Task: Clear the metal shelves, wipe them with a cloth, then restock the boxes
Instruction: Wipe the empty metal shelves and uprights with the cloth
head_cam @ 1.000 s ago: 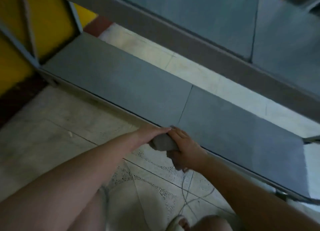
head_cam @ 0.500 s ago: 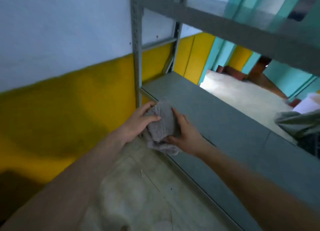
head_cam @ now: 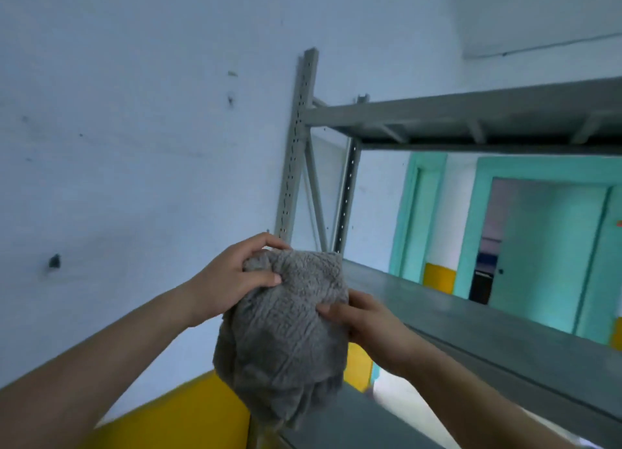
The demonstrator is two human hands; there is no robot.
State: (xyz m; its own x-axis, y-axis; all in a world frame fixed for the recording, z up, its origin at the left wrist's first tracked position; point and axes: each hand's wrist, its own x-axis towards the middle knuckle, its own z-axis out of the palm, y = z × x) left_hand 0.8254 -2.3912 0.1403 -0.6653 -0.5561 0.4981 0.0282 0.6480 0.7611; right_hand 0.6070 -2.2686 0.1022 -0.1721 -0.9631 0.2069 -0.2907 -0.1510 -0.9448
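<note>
Cloth [head_cam: 286, 334] bunched between both hands' fingers [head_cam: 266, 278]

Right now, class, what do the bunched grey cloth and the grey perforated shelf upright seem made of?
Bunched grey cloth: likely terry towelling, matt, nubbly looped pile. Grey perforated shelf upright: probably painted steel, smooth satin surface, punched holes.

— The hands?
— Both forearms reach forward from the near edge. The left hand [head_cam: 232, 280] clutches the top of the cloth [head_cam: 286, 344], and the right hand [head_cam: 365, 319] pinches its right side.
</note>
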